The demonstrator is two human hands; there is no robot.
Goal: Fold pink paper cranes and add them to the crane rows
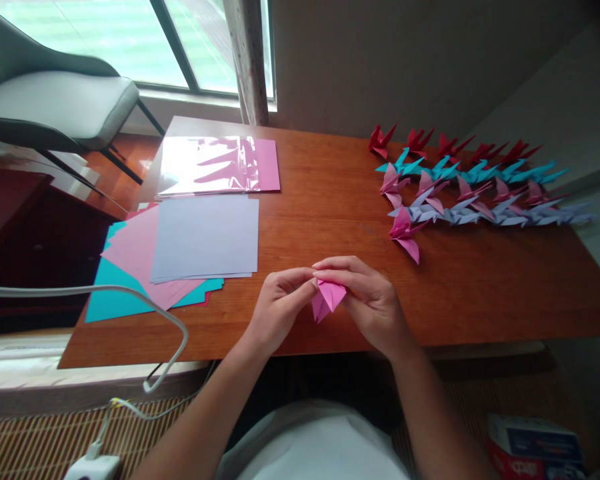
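Observation:
Between my two hands, just above the table's near edge, is a partly folded pink origami paper (331, 295) with pointed flaps hanging toward me. My left hand (283, 303) pinches its upper left side between thumb and fingers. On the other side, my right hand (370, 300) grips it, with the fingertips of both hands meeting over its top. The fingers hide the paper's far part. A finished bright pink paper crane (405, 233) stands on the table beyond my right hand.
Rows of red, turquoise, pink and lilac paper cranes (460, 215) stand at the back right of the wooden table (320, 180). Loose lilac sheets (205, 237) overlap pink and turquoise sheets at left, before a clear-wrapped paper pack (210, 167). A white cable (145, 300) crosses the left corner.

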